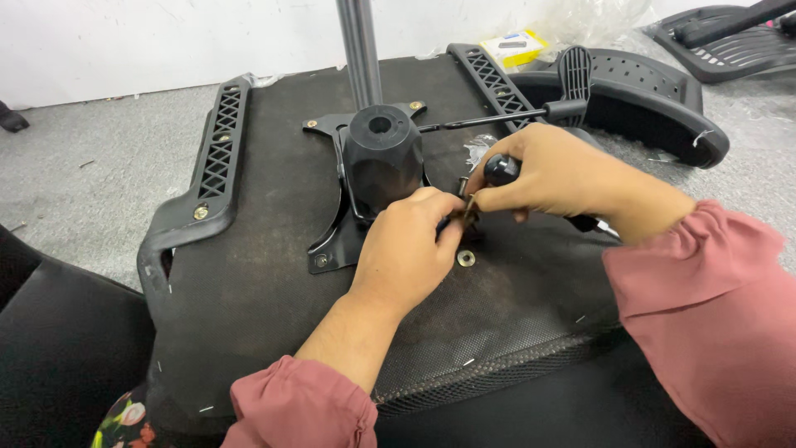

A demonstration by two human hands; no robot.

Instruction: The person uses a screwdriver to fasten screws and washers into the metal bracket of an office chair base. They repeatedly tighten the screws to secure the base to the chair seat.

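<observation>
Grey carpet floor [75, 182] runs from nine o'clock up towards eleven, flecked with bits of debris. A plain white wall [166, 41] fills twelve o'clock, evenly lit with soft shadows. At one o'clock, crumpled clear plastic [593, 21] lies by the wall beside a small yellow box [516, 47]. Up at two o'clock, a black slatted chair part [730, 50] rests on the floor.

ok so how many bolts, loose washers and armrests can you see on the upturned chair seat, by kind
bolts seated in the mounting plate: 3, at the far left corner, the far right corner and the near left corner
loose washers on the seat underside: 1
armrests: 2, one at the left and one at the right
total: 6
</observation>
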